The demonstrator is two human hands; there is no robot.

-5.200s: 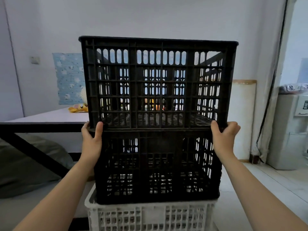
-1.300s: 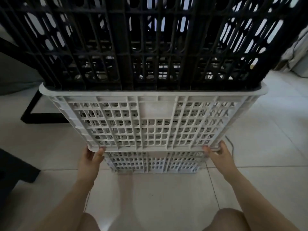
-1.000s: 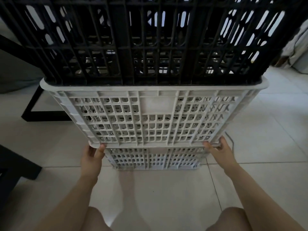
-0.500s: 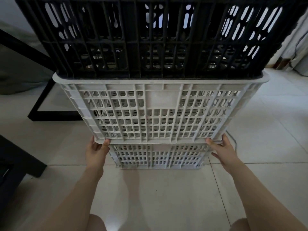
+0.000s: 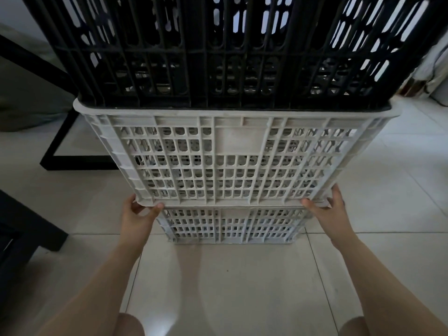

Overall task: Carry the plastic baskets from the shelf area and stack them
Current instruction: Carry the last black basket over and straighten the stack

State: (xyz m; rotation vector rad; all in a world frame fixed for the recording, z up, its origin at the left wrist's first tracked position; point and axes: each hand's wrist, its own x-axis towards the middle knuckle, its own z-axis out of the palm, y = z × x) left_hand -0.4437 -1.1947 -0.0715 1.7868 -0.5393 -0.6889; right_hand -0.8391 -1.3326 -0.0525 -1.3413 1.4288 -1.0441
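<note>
A stack of plastic baskets stands on the tiled floor in front of me. The lowest white basket (image 5: 230,226) rests on the floor. An upper white basket (image 5: 232,158) sits nested in it, and a black basket (image 5: 218,52) rises from that one to the top of the view. My left hand (image 5: 138,212) grips the upper white basket's bottom left corner. At the bottom right corner my right hand (image 5: 327,209) holds the same basket, thumb on its front edge.
A black metal table frame (image 5: 60,146) stands on the floor to the left of the stack. Another dark furniture piece (image 5: 21,229) juts in at the left edge. Grey fabric (image 5: 26,93) lies behind the frame. My knees show at the bottom.
The view has pulled back and shifted slightly over the last second. Both hands keep their hold on the upper white basket's bottom corners; five seconds ago they held the top black basket.
</note>
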